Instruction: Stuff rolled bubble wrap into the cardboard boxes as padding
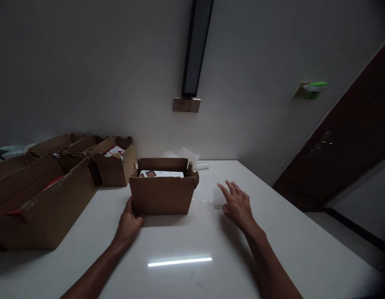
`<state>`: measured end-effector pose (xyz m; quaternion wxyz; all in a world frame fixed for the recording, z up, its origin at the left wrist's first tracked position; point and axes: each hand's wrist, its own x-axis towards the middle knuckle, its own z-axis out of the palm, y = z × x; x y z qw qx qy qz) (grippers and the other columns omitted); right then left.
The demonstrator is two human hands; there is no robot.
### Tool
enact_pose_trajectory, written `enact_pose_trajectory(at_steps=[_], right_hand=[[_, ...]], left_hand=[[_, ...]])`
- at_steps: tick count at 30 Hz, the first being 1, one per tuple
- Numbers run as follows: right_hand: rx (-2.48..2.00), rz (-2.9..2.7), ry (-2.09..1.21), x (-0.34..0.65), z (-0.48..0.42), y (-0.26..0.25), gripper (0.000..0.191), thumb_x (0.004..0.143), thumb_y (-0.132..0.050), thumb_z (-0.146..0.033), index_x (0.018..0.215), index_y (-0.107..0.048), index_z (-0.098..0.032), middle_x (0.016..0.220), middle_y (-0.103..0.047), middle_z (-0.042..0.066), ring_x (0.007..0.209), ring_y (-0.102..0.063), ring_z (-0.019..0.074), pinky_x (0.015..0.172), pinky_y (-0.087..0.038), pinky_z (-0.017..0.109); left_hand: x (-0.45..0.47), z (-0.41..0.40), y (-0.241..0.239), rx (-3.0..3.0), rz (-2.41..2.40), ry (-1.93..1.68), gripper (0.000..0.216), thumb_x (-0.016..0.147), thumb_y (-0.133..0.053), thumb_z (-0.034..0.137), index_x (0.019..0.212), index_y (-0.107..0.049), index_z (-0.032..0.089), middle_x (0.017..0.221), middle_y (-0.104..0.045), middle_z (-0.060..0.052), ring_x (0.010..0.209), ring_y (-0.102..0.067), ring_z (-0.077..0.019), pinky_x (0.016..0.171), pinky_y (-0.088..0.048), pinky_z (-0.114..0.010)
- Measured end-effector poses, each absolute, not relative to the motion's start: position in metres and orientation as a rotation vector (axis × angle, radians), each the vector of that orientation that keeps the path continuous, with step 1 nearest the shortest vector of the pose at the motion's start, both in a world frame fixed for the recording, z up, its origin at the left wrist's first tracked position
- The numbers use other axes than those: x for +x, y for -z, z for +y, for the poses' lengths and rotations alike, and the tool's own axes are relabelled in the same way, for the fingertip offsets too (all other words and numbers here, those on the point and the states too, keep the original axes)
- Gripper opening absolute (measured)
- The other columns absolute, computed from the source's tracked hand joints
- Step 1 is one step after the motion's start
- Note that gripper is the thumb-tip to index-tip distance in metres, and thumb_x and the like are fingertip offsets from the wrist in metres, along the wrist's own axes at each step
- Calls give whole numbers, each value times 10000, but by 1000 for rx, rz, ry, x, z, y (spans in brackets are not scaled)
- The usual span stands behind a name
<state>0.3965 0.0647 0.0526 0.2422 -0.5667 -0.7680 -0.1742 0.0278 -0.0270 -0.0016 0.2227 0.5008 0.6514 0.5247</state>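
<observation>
A small open cardboard box (163,194) stands in the middle of the white table (186,245), with a white packet with a brown patch (161,174) inside it. My left hand (128,222) rests against the box's lower left corner, fingers curled round the edge. To the right of the box my right hand (237,203) hovers with its fingers spread, reaching toward clear plastic bags (211,192) lying flat on the table.
Long open cardboard trays (40,199) line the table's left side, some with red and white packets in them. More crumpled clear plastic (188,155) lies by the wall. A wall socket (186,104) sits above. A dark door (344,141) stands at the right, beyond the table's edge.
</observation>
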Motion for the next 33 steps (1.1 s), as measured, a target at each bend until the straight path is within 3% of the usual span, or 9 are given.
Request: enact_pose_trajectory(at_steps=[6, 11, 15, 21, 23, 25, 27, 30, 33], right_hand=[[-1383, -1622, 82, 410, 81, -52, 246, 762, -525, -136, 847, -753, -171, 1010, -753, 130, 1076, -634, 315, 1002, -382, 537], [-1040, -1391, -235, 387, 35, -63, 354, 887, -483, -291, 1143, -703, -187, 1199, -712, 103, 1103, -653, 246, 957, -497, 426], [-788, -1415, -797, 372, -40, -46, 241, 874, -636, -380, 1017, -764, -234, 1109, -747, 90, 1090, -669, 276, 1001, -491, 475], [-394, -2012, -1152, 350, -114, -41, 291, 930, -572, -481, 1087, -754, -317, 1154, -733, 81, 1202, -607, 271, 1043, -445, 532], [-390, -2100, -1182, 343, -120, -43, 281, 956, -548, -447, 1113, -743, -321, 1156, -731, 76, 1198, -603, 236, 1049, -437, 496], [-413, -2151, -1204, 340, -123, -43, 285, 964, -540, -436, 1125, -738, -309, 1147, -729, 78, 1169, -614, 219, 1037, -444, 464], [-480, -2162, -1232, 341, -126, -41, 294, 970, -530, -429, 1127, -736, -288, 1131, -727, 82, 1107, -640, 209, 984, -482, 421], [-611, -2198, -1272, 351, -132, -41, 313, 929, -589, -434, 1140, -728, -248, 1134, -717, 93, 1058, -657, 221, 926, -516, 376], [-714, -2234, -1246, 360, -137, -44, 390, 873, -658, -441, 1211, -691, -249, 1209, -687, 102, 1122, -631, 247, 968, -499, 400]], left_hand=[[27, -23, 5, 1428, 1850, -1443, 683, 745, -573, 118, 1405, -398, 135, 1316, -611, -144, 1223, -585, -268, 1049, -455, -395], [28, -39, 3, 1352, 1929, -1466, 712, 738, -563, 95, 1421, -363, 94, 1326, -583, -201, 1242, -571, -311, 1054, -449, -465], [47, -99, 7, 1724, 2052, -1580, 654, 802, -548, 143, 1434, -380, 156, 1437, -474, -187, 1364, -422, -356, 1124, -328, -581], [99, -183, 7, 2313, 1585, -1470, 744, 885, -531, 168, 1538, -176, 175, 1583, -225, -196, 1461, -262, -304, 1113, -368, -483], [106, -187, 2, 2354, 1390, -1424, 689, 874, -596, 254, 1491, -301, 168, 1593, -206, -207, 1461, -258, -337, 1106, -366, -490], [108, -185, -4, 2351, 1214, -1328, 443, 846, -654, 285, 1270, -552, 208, 1492, -427, -165, 1384, -391, -331, 1087, -378, -473], [109, -184, -10, 2226, 1144, -1209, 153, 838, -649, 233, 990, -645, 221, 1178, -673, -90, 1166, -583, -263, 991, -444, -388], [112, -193, -19, 1947, 1228, -1058, 88, 844, -568, 161, 814, -638, 205, 804, -700, -16, 806, -642, -169, 748, -471, -266], [117, -205, -28, 1810, 1286, -965, 138, 812, -538, 127, 753, -639, 199, 747, -677, 5, 730, -623, -146, 693, -440, -237]])
